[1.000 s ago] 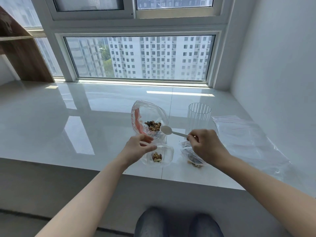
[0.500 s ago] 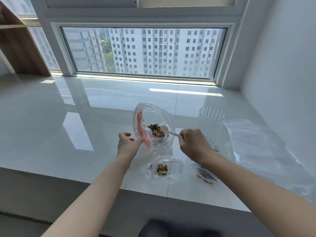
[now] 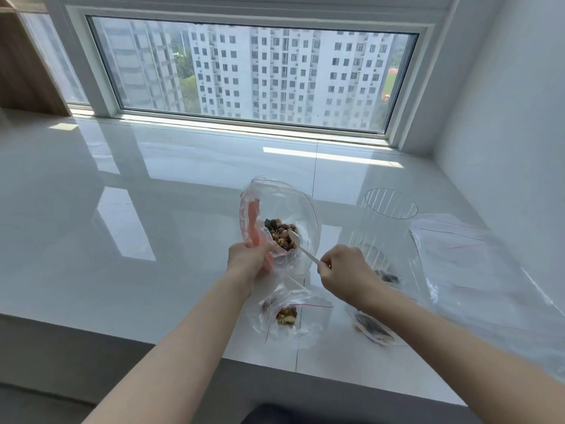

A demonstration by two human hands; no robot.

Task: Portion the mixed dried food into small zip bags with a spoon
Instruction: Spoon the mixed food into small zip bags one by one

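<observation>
The left hand (image 3: 247, 260) grips the near edge of the large clear zip bag (image 3: 279, 209) beside its orange-red strip, holding the mouth open and tipped toward the person. The right hand (image 3: 345, 272) pinches the end of a white plastic spoon (image 3: 301, 244) between thumb and curled fingers, and the bowl of the spoon sits at the right edge of the mixed dried food (image 3: 279, 234) inside the bag.

To do this scoop well, the spoon should slide under the pile rather than push it deeper, and come up level so nothing rolls off on the way to a small bag. The left hand's job is to keep the mouth wide and steady; if the film sags, the spoon will likely catch on it.

Both forearms reach forward from the bottom of the view and meet at the bag, left wrist turned inward, right wrist bent down.

Just nearer on the white tabletop (image 3: 122, 240) lies a small zip bag (image 3: 290, 316) with a little food in it, its mouth apparently open, though the film is hard to read. A second small filled bag (image 3: 371, 328) lies partly under the right forearm. Farther right stand a ribbed clear cup (image 3: 389, 209) and a flat stack of empty bags (image 3: 477, 270).
</observation>
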